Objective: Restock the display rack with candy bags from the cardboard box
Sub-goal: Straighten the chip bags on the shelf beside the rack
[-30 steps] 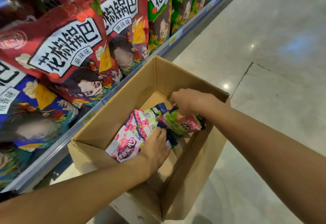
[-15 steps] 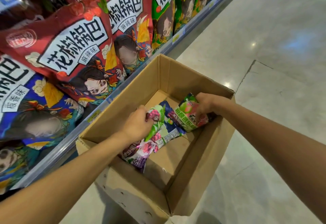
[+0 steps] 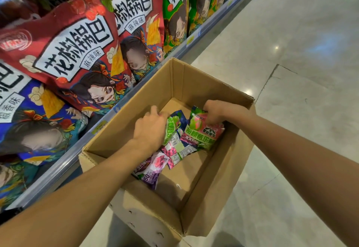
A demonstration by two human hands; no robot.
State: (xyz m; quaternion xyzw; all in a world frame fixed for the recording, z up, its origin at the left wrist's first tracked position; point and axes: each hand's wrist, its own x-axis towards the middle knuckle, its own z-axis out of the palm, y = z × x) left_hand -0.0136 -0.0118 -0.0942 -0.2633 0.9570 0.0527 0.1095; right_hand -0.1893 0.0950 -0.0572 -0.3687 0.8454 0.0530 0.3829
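Over the last second the left hand [image 3: 150, 128] has left the near end of the pile and moved up to a green bag [image 3: 171, 130], its fingers [image 3: 156, 111] now curled over the bag's top. The right hand [image 3: 215, 111] has tipped a pink bag [image 3: 202, 133] up on edge and pinches its upper corner. Each hand seems to have its bag, but both bags are still inside the box [image 3: 194, 83], so the lift to the rack is yet to come.

A purple bag [image 3: 153, 172] and a few others lie loose on the cardboard bottom, much of which shows bare. The box sits against a shelf [image 3: 64, 161] of large snack bags [image 3: 64, 52]. What carries the box is hidden. The floor [image 3: 291, 52] is pale polished tile.
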